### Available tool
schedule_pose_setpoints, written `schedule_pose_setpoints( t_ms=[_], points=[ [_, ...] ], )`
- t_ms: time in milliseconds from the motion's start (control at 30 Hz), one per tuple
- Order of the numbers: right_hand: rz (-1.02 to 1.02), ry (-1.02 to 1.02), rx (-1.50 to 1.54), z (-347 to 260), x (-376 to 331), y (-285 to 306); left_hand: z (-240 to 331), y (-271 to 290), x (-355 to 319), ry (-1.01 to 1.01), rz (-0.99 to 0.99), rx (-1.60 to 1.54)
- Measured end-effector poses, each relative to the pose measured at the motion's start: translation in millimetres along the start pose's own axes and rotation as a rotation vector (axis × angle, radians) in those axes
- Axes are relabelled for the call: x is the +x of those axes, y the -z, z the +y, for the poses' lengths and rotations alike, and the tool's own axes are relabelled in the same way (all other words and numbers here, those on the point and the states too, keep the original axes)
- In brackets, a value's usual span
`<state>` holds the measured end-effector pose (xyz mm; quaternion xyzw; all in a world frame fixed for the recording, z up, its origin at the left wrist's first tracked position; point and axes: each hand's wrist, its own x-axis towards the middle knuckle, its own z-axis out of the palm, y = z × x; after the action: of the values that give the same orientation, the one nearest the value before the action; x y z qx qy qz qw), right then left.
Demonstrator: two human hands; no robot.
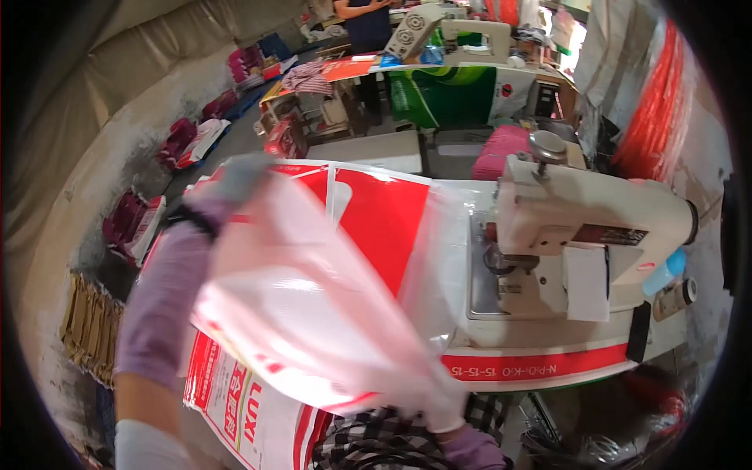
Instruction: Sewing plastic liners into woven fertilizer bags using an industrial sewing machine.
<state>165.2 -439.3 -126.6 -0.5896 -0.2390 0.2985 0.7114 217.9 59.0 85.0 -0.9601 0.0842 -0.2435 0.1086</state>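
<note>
Grip closed on the pale plastic sheet (305,258), outlines blurred.
My left hand (247,178) has its far end, my right hand (444,403) its near; narrow room separates it from the sewing machine (587,223) on the tabletop (540,335).

far end: person in dark top (368,27), pale sewing machine (493,39), green sheet (442,94) below it | left: maroon objects (178,141) in row, tan folded stack (90,327) | right: red strands (650,102) hanging, light-blue cylinder (664,272)

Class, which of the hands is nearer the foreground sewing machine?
Right. The right hand is in front and left of the sewing machine; the left hand is farther away, well to its left.
</note>
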Motion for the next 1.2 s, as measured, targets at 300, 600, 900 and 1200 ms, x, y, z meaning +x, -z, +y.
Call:
schedule_pose_setpoints(
  t_ms=[300,600,900,1200],
  points=[
    [0.504,0.036,-0.864,2.2,-172.8,93.4,266.6,-195.3,134.1,-0.147,-0.43,-0.438],
    [0.357,-0.311,-0.617,22.9,-211.7,100.4,291.0,-174.1,126.5,-0.456,-0.65,-0.347],
    [0.516,0.135,-0.613,23.5,-42.5,63.3,383.1,-116.0,15.0,-0.718,-0.717,-0.778],
    [0.56,0.162,0.044,22.5,96.9,67.1,202.0,-15.8,69.3,-0.212,-0.618,-0.251]
  ],
)
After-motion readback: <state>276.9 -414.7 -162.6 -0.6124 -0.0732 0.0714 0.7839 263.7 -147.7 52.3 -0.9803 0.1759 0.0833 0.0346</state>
